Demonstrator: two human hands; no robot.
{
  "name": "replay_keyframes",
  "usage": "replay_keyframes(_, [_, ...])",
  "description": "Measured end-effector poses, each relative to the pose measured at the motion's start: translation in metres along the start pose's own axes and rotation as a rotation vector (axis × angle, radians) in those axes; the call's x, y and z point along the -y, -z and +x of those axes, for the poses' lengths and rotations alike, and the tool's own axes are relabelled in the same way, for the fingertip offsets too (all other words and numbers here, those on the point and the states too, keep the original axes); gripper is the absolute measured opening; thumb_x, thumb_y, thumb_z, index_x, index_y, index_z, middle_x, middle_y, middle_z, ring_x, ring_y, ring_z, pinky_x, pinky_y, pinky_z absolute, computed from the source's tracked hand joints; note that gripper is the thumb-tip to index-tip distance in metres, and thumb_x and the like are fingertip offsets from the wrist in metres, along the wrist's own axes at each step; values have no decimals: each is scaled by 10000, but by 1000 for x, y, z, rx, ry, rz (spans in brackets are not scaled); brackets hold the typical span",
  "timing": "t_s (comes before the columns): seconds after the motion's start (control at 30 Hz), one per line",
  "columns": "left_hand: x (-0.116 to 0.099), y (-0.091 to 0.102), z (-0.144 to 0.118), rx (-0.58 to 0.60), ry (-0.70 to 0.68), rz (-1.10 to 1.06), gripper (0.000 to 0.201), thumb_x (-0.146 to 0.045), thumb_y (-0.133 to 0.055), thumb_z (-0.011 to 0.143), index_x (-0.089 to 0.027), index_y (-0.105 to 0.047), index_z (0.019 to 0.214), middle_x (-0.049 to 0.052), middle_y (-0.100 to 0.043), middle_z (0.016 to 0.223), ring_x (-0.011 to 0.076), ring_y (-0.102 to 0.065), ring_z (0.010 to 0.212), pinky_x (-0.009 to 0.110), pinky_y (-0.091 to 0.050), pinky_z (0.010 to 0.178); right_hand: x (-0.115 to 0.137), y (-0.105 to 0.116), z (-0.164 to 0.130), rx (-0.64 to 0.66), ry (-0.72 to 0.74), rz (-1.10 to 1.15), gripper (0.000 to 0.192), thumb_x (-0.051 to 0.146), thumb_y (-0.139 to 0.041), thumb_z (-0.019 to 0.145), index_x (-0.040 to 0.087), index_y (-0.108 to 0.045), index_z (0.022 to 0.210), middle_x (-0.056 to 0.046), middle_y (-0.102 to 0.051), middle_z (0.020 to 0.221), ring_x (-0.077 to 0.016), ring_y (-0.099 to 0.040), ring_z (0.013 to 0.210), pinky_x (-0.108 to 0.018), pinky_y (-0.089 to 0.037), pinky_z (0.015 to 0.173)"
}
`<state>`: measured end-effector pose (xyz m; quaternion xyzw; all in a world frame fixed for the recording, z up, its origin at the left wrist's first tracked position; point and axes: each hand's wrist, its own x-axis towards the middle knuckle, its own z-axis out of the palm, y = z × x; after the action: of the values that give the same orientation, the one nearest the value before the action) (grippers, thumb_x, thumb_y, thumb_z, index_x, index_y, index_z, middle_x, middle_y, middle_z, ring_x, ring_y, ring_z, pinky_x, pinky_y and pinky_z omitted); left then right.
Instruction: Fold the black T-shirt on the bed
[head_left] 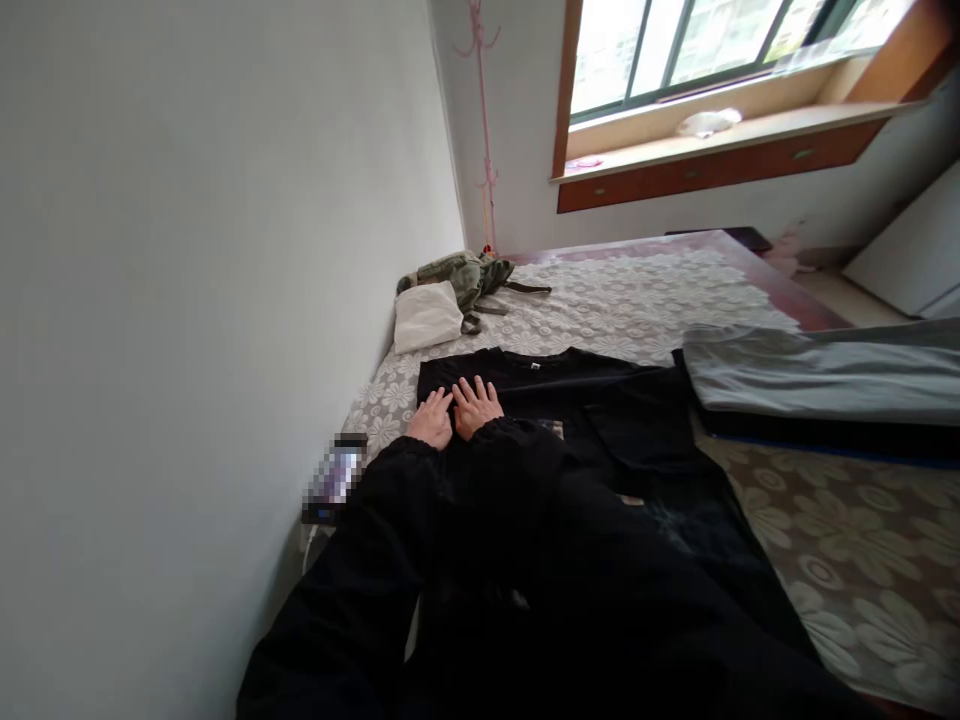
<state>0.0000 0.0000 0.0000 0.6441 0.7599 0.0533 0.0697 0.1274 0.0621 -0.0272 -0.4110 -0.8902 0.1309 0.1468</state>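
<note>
A black T-shirt (600, 400) lies spread flat on the bed, its collar toward the far side. My left hand (432, 420) rests palm down on the shirt's left edge, fingers apart. Right beside it, my right hand (475, 404) also presses flat on the shirt with fingers spread. The two hands touch side by side. Both arms are in black sleeves. Neither hand grips anything.
The bed (637, 290) has a flowered cover. A white pillow (426, 316) and an olive green bag (465, 275) lie near the wall. A folded grey blanket (825, 375) lies at the right. A phone (337, 478) sits by the wall. A window (720, 50) is beyond.
</note>
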Motion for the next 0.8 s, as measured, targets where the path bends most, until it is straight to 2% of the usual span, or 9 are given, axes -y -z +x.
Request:
replay_keyframes(0.13, [-3, -1, 28, -53, 46, 24, 556, -209, -336, 993, -176, -430, 1540, 82, -381, 1641, 243, -286, 1542, 444, -291, 1247, -1, 0, 1, 1, -5, -8, 614, 339, -384, 990, 161, -388, 1578, -66, -274, 1681, -364, -169, 1553, -554, -137, 1240])
replay_keyframes(0.27, [-5, -3, 45, -110, 81, 37, 562, -292, -285, 1025, -190, -392, 1567, 51, -344, 1661, 239, -249, 1555, 450, -228, 1274, -1, -1, 1, 3, -10, -25, 626, 333, -388, 980, 161, -382, 1582, -68, -265, 1683, -348, -168, 1557, -545, -138, 1243])
replay_keyframes(0.47, [4, -5, 60, -127, 93, 30, 591, -367, -283, 1024, -211, -353, 1589, 8, -279, 1686, 244, -221, 1562, 451, -179, 1288, 0, -4, 0, -32, -8, -47, 642, 330, -386, 974, 146, -368, 1588, -72, -278, 1679, -351, -186, 1551, -550, -150, 1244])
replay_keyframes(0.8, [6, -6, 66, -154, 111, 12, 625, -403, -271, 1020, -172, -321, 1599, 50, -279, 1687, 266, -192, 1569, 462, -153, 1290, 0, -5, -1, -15, -11, -84, 644, 363, -393, 985, 143, -364, 1590, -84, -289, 1674, -349, -198, 1548, -548, -146, 1246])
